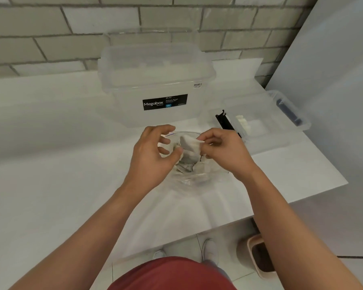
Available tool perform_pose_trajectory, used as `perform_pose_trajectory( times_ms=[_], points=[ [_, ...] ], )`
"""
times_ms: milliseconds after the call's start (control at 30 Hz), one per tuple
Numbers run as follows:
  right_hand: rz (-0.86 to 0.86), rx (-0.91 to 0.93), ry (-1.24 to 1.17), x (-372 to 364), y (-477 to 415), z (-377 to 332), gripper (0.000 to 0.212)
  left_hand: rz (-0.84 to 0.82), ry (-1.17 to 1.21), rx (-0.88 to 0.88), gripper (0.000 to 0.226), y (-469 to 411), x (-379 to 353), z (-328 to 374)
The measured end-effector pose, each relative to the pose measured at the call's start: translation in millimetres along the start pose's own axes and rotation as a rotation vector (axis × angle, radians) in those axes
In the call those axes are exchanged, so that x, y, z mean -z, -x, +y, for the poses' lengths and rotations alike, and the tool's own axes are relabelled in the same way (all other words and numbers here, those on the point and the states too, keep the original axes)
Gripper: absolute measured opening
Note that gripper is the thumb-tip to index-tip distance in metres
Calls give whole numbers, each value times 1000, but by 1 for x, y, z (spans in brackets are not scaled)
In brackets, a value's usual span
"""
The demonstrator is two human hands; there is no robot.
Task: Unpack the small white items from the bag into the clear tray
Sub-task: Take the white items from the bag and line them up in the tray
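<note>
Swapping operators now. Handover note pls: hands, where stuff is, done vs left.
Left hand: grips the rim of the bag.
Right hand: pinches a white item at the bag's mouth.
Clear tray: right of the bag, a few white pieces already inside.
Left to do: carry the pinched item to the tray, then whatever white items remain in the bag.

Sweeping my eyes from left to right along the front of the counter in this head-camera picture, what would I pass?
Left hand at the bag's mouth → clear bag → right hand, its fingers pinching a small white item → clear tray at the right end of the counter.
</note>
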State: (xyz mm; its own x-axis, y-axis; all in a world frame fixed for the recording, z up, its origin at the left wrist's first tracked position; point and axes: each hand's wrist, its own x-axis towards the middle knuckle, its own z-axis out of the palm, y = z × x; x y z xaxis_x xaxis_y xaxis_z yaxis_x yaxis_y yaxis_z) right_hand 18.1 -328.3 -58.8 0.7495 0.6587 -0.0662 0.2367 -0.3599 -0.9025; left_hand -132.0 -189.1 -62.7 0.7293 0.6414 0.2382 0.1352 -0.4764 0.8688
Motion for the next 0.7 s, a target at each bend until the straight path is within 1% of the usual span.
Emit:
perform_pose_trajectory(
  times_ms=[67,133,200,267,300,333,367,433,467,500,533,567,633,700],
  points=[
    [6,5,-186,4,4,-6,17,-78,159,201,53,-3,-3,8],
    [5,3,-396,4,6,-11,13,-177,372,339,54,-6,-8,13],
    [-9,-8,-590,1,9,-14,12,-224,518,371,43,-9,-15,18],
    [-20,-16,-669,-3,10,-11,14,-191,536,345,26,-11,-22,23],
    [-23,-24,-654,-4,10,-10,14,-163,514,327,18,-12,-23,24],
    [-21,-23,-588,-3,10,-8,14,-144,468,307,13,-14,-24,24],
    [-8,-4,-470,0,9,-5,16,-137,389,278,9,-16,-23,23],
    [14,77,-181,8,6,-2,33,-175,151,183,9,-21,-20,18],
    [5,126,-92,13,5,-3,41,-214,34,138,12,-23,-17,17],
    [-14,164,-53,18,3,-6,46,-251,-53,107,15,-25,-15,18],
    [-35,190,-31,23,1,-9,45,-283,-107,92,16,-27,-14,20],
    [-53,210,-2,28,-1,-11,38,-308,-142,85,14,-29,-14,22],
    [-89,240,107,38,-7,-14,17,-343,-196,75,14,-33,-15,25],
    [-141,241,193,48,-10,-14,8,-363,-235,65,15,-35,-19,28]
  ],
)
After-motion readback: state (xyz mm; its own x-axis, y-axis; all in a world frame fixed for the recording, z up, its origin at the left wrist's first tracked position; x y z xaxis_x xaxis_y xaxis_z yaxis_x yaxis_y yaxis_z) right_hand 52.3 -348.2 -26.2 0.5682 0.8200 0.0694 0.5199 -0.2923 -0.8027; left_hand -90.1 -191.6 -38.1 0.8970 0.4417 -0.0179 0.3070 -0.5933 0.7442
